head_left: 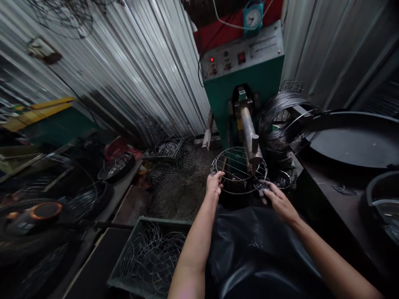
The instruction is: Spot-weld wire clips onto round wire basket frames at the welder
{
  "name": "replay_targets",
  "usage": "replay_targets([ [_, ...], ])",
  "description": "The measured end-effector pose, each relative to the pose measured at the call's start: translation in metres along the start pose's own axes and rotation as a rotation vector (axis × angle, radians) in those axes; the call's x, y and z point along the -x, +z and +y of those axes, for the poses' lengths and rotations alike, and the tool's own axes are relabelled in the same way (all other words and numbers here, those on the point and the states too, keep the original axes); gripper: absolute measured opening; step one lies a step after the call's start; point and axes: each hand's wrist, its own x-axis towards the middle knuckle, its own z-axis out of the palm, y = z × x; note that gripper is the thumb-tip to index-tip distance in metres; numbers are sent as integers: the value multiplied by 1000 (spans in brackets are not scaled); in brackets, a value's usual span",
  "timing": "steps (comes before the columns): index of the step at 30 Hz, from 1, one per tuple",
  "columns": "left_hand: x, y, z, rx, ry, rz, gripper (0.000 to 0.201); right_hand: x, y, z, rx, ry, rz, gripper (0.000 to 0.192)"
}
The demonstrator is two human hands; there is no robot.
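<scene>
A round wire rack [239, 169] with parallel cross wires lies under the arm of a spot welder [249, 133]. My left hand [215, 185] grips its rim on the left side, thumb on top. On the right, my right hand [274, 198] is closed in a pinch on thin wire [261, 185] close to the rack's rim; the exact shape of that wire is too small to tell. The welder's upper electrode points down at the right part of the rack. Its lower parts are partly hidden behind the rack.
The green machine cabinet [215, 112] has a lit red lamp and carries a blue clock [253, 16]. A wire coil [277, 120] and a large black pan [355, 141] stand at right. A bin [116, 270] of bent wires sits lower left. A black apron [258, 249] covers my lap.
</scene>
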Motion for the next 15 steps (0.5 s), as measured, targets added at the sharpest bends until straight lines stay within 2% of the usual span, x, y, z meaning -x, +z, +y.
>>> replay_targets([
  [4,0,-1,-7,28,9,12,31,12,-13,5,146,83,6,37],
  [8,6,5,-11,46,18,19,31,15,-21,3,117,91,75,37],
  [13,18,15,-7,46,15,24,28,-2,-8,-1,-91,-61,192,40],
  [15,20,17,-5,48,16,31,26,-7,0,-1,-113,-132,192,44],
])
